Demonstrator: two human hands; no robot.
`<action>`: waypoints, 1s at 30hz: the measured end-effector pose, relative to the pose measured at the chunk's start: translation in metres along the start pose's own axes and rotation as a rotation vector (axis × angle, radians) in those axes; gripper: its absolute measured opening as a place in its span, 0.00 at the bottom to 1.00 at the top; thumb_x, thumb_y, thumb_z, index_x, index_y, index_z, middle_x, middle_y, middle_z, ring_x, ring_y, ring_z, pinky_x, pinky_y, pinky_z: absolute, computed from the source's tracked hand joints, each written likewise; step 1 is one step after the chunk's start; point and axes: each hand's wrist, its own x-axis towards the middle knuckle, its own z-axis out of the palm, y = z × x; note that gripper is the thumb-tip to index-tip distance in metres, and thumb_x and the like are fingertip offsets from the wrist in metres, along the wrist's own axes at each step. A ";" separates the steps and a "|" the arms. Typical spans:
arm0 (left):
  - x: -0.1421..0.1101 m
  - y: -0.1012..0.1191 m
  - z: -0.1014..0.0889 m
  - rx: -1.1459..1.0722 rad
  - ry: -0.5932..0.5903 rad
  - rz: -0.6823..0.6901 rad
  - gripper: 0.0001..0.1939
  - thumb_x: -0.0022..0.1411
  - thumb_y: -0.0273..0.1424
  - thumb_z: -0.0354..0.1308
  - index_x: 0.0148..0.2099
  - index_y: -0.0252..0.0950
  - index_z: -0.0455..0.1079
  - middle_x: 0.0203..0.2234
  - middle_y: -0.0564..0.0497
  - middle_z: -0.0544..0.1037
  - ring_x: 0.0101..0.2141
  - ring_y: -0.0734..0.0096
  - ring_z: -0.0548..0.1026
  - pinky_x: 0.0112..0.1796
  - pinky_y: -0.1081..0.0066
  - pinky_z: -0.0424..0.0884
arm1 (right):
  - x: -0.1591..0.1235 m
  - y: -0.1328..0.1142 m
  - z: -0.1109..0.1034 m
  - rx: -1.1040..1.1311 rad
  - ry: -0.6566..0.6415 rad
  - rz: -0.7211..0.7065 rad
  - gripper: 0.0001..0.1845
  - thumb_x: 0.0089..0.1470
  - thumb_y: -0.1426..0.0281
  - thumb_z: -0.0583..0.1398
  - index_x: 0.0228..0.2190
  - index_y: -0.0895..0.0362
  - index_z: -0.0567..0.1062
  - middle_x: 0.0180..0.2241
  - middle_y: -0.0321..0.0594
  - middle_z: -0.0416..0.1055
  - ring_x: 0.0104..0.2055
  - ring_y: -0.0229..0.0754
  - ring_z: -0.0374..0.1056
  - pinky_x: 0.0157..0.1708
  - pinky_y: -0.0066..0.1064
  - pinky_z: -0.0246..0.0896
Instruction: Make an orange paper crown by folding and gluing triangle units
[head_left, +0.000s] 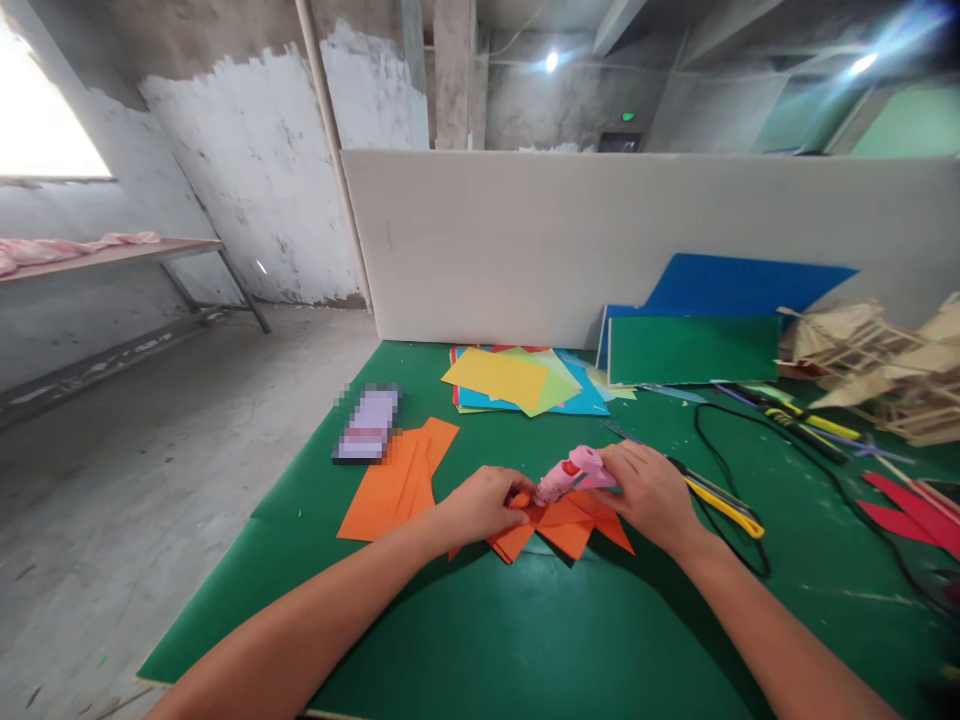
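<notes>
The right hand (652, 492) was closed around the handle of a pink glue gun (566, 478), while the left hand (484, 503) had its fingers curled in, thumb and fingertips pinching the near-left part of the folded orange paper (564, 530). The glue gun sat between the two hands, just over that paper, its long axis slanting down to the left so that the nozzle pointed at the left fingertips. Its body was pale pink with a redder patch near the top, and the nozzle end looked speckled. The folded orange paper fanned out in pointed, overlapping pieces on the green counter (465, 640). Farther out, to the left, lay loose orange sheets (390, 490) and a phone (369, 425) — its screen pixelated. Beyond the hands was a stack of coloured paper (502, 378), yellow on top; to the right, a yellow cutter (724, 508) lay near the right hand — beside a looping black cable (696, 425).
</notes>
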 end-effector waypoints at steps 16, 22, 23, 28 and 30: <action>-0.001 0.001 0.000 -0.032 -0.011 -0.054 0.17 0.51 0.29 0.58 0.46 0.38 0.74 0.25 0.55 0.71 0.26 0.74 0.66 0.26 0.78 0.60 | -0.001 0.009 -0.003 0.023 0.044 -0.087 0.16 0.62 0.60 0.50 0.31 0.57 0.70 0.26 0.42 0.69 0.30 0.44 0.61 0.29 0.33 0.49; -0.001 -0.003 0.002 -0.054 0.005 -0.037 0.18 0.50 0.29 0.59 0.46 0.37 0.73 0.26 0.55 0.71 0.27 0.74 0.68 0.26 0.77 0.61 | -0.001 0.011 -0.007 0.028 0.033 -0.101 0.16 0.62 0.61 0.51 0.31 0.58 0.70 0.26 0.41 0.68 0.30 0.43 0.60 0.30 0.33 0.50; -0.001 -0.003 0.003 -0.053 0.007 -0.033 0.18 0.50 0.28 0.59 0.46 0.36 0.73 0.25 0.55 0.71 0.26 0.74 0.67 0.26 0.77 0.61 | -0.001 0.011 -0.007 0.027 0.035 -0.105 0.16 0.62 0.60 0.51 0.31 0.58 0.70 0.26 0.41 0.68 0.30 0.43 0.61 0.30 0.33 0.49; -0.002 -0.002 0.002 -0.062 0.005 -0.033 0.17 0.51 0.29 0.59 0.46 0.37 0.73 0.26 0.55 0.71 0.26 0.74 0.67 0.26 0.77 0.61 | -0.001 0.009 -0.009 0.024 0.053 -0.116 0.15 0.61 0.60 0.53 0.30 0.57 0.70 0.25 0.40 0.68 0.29 0.42 0.60 0.29 0.33 0.49; -0.002 -0.001 0.000 -0.065 0.000 -0.044 0.17 0.51 0.29 0.59 0.46 0.36 0.73 0.25 0.55 0.71 0.26 0.74 0.67 0.26 0.77 0.61 | 0.000 0.008 -0.011 0.025 0.057 -0.124 0.14 0.61 0.61 0.53 0.30 0.57 0.70 0.25 0.40 0.68 0.29 0.42 0.60 0.29 0.32 0.48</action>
